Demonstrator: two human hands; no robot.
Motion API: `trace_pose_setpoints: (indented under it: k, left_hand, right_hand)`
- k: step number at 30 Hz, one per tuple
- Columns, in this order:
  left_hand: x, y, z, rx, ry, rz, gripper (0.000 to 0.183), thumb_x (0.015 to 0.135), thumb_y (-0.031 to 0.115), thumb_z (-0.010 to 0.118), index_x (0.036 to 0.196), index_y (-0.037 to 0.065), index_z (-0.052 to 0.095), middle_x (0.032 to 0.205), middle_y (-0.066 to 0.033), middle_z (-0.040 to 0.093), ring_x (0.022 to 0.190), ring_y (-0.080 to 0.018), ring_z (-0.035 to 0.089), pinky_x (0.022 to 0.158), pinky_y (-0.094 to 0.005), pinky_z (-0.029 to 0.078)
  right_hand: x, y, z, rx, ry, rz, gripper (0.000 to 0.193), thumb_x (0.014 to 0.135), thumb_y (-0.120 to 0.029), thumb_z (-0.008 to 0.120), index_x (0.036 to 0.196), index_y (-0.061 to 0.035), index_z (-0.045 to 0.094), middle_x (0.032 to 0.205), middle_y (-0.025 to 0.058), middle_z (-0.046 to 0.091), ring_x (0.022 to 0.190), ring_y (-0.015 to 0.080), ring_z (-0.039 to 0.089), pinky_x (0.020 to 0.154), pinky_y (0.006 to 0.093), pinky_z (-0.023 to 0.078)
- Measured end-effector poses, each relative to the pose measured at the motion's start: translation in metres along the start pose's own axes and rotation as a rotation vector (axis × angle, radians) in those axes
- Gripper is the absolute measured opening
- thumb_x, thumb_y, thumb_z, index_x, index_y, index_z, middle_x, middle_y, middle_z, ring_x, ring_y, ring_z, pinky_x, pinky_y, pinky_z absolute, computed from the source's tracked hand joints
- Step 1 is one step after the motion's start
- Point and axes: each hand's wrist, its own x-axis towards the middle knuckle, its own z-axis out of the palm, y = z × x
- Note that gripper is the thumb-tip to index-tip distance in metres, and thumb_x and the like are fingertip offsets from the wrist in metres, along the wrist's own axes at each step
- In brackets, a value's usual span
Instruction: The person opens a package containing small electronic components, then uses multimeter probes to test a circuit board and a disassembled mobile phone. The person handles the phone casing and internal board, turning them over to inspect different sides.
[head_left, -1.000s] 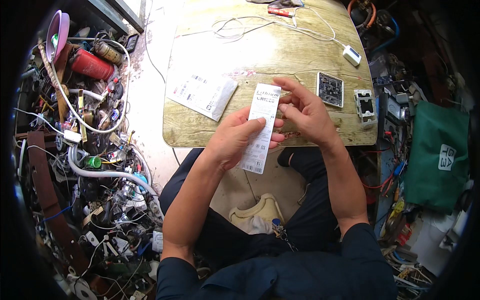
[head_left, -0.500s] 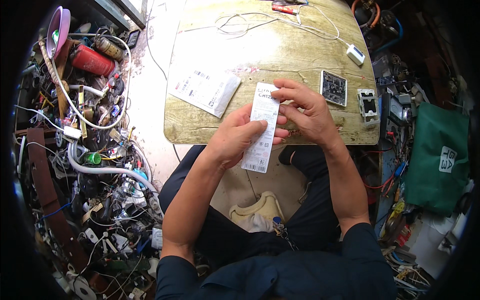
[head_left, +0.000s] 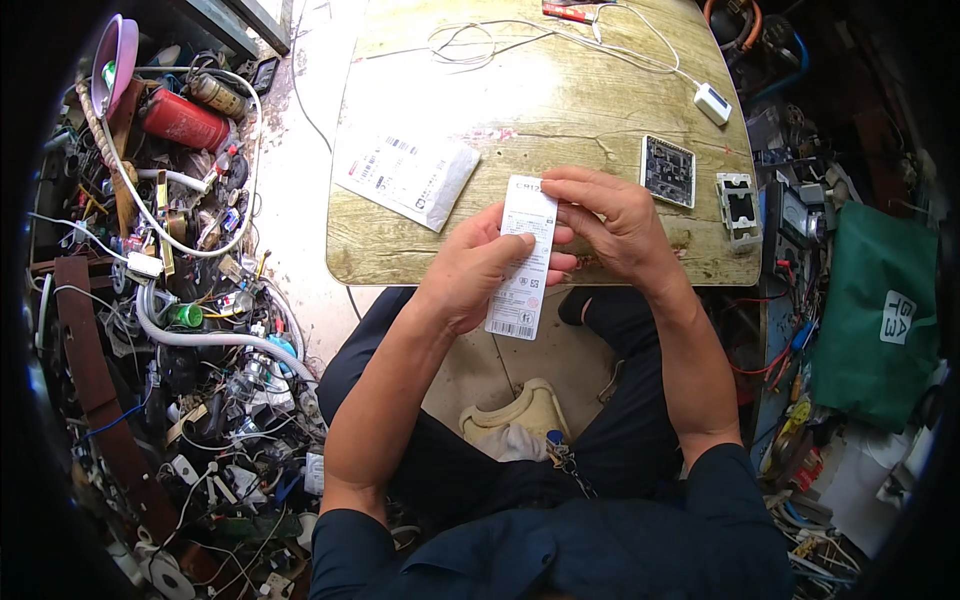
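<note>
A long white printed coin-cell battery card [head_left: 517, 290] is held over the near edge of the table, its back turned up toward me. My left hand [head_left: 470, 265] is closed round its middle, thumb lying on the printed face and fingers behind. My right hand [head_left: 618, 222] pinches the upper right corner, with the fingertips over the top edge. What lies on the card's underside is hidden. A white padded mailer [head_left: 408, 180] rests on the table left of my hands. To the right lie a square circuit board in a white frame [head_left: 667, 172] and a white mounting frame [head_left: 739, 211].
A white adapter [head_left: 712, 104] with a looped cable and a red packet [head_left: 568, 12] lie on the far part of the wooden table [head_left: 440, 262]. Heaped parts, wires and a red cylinder [head_left: 185, 121] crowd the left. A green bag [head_left: 872, 320] hangs at the right.
The card's top end has tipped and dropped a little, and my right fingers have moved slightly down with it. My left hand keeps nearly the same hold.
</note>
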Motion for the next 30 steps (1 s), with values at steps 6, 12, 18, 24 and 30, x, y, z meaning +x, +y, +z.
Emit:
trace_pose_setpoints:
  k: [6, 12, 18, 24, 30]
  left_hand:
    - [-0.001, 0.007, -0.005, 0.065, -0.042, -0.028, 0.045, 0.104, 0.004, 0.052, 0.147, -0.005, 0.043, 0.125, -0.0192, 0.069, 0.102, -0.027, 0.076, 0.087, -0.0361, 0.065]
    - [0.008, -0.019, -0.012, 0.537, 0.168, 0.307, 0.049, 0.105, 0.016, 0.064, 0.146, -0.005, 0.047, 0.119, -0.0118, 0.07, 0.088, -0.014, 0.072, 0.077, -0.0288, 0.06]
    - [-0.002, -0.001, -0.01, 0.812, 0.087, 0.097, 0.041, 0.106, 0.023, 0.064, 0.14, -0.002, 0.062, 0.105, -0.0062, 0.072, 0.09, -0.0105, 0.069, 0.075, -0.0255, 0.056]
    - [-0.001, 0.002, -0.018, 0.851, -0.048, -0.024, 0.033, 0.11, 0.024, 0.056, 0.125, -0.001, 0.071, 0.099, -0.0024, 0.072, 0.085, -0.0083, 0.066, 0.079, -0.0242, 0.057]
    - [0.001, -0.004, -0.02, 0.499, -0.055, -0.128, 0.033, 0.11, 0.022, 0.057, 0.126, -0.005, 0.068, 0.102, -0.0067, 0.076, 0.09, -0.0101, 0.071, 0.081, -0.0253, 0.057]
  right_hand:
    - [-0.001, 0.0, -0.001, -0.058, 0.004, -0.044, 0.025, 0.088, -0.001, 0.077, 0.113, -0.0003, 0.074, 0.112, 0.017, 0.076, 0.099, 0.032, 0.076, 0.084, 0.0351, 0.061]
    - [0.007, -0.004, -0.003, -0.285, 0.029, -0.213, 0.019, 0.088, -0.004, 0.077, 0.107, -0.0046, 0.074, 0.108, 0.0136, 0.076, 0.091, 0.0308, 0.073, 0.074, 0.037, 0.059]
    - [0.004, -0.006, -0.004, -0.207, -0.096, -0.119, 0.013, 0.092, -0.009, 0.075, 0.104, -0.0037, 0.072, 0.097, 0.0135, 0.074, 0.086, 0.0318, 0.071, 0.074, 0.0396, 0.056]
    - [-0.003, -0.009, -0.002, 0.094, -0.191, 0.197, 0.022, 0.094, -0.005, 0.071, 0.116, 0.0004, 0.071, 0.091, 0.0122, 0.073, 0.081, 0.0238, 0.071, 0.074, 0.0345, 0.056]
    - [-0.004, -0.005, -0.004, 0.355, -0.208, 0.489, 0.039, 0.094, -0.006, 0.07, 0.131, 0.0052, 0.065, 0.087, 0.0047, 0.07, 0.081, 0.0109, 0.066, 0.073, 0.0292, 0.054]
